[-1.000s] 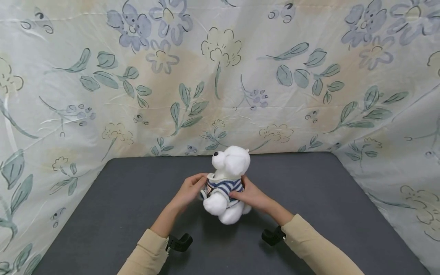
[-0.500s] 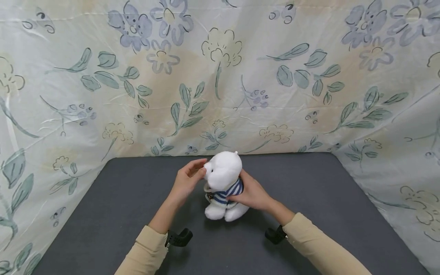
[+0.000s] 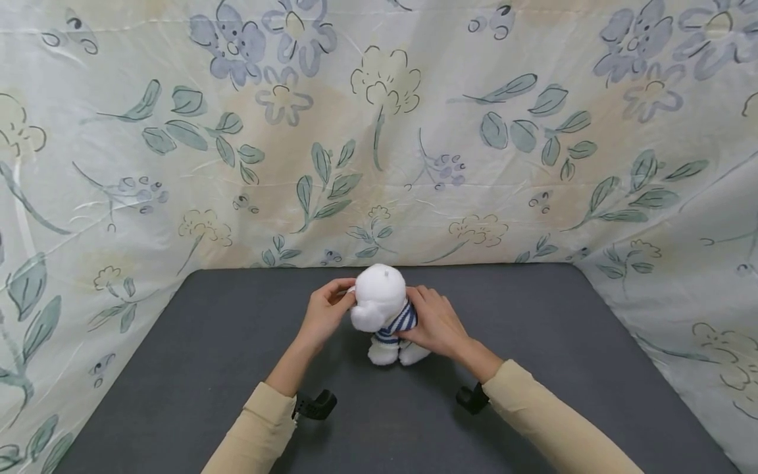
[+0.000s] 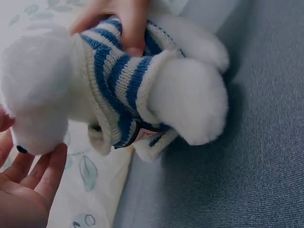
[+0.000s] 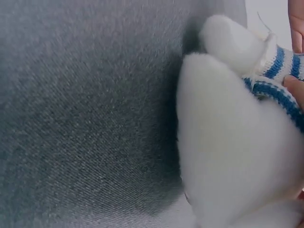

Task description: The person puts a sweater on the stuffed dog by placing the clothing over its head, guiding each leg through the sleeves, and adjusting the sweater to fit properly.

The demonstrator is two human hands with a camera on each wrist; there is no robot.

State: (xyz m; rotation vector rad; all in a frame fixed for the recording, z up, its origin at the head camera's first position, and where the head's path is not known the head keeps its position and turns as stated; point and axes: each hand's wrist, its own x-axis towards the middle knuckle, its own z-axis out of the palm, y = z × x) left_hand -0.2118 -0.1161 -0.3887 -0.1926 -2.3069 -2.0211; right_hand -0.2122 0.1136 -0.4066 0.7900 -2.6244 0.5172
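A white plush bear in a blue-and-white striped knit sweater stands on its feet near the middle of the dark grey counter, towards its far edge, held between both hands. The right hand grips the body, fingers curled round the sweater; the left wrist view shows a fingertip pressed into the stripes. The left hand is at the head, fingers curled against the muzzle side; the left wrist view shows its palm and fingers just beside the face, so the hold looks like a light pinch rather than a firm grip. The toy looks light, soft and squashy, with slippery fluff; the knit gives better purchase, so the torso seems the sound place to hold it. A small label sits at the sweater hem, its writing too blurred to read. A flowered cloth hangs behind and at the sides
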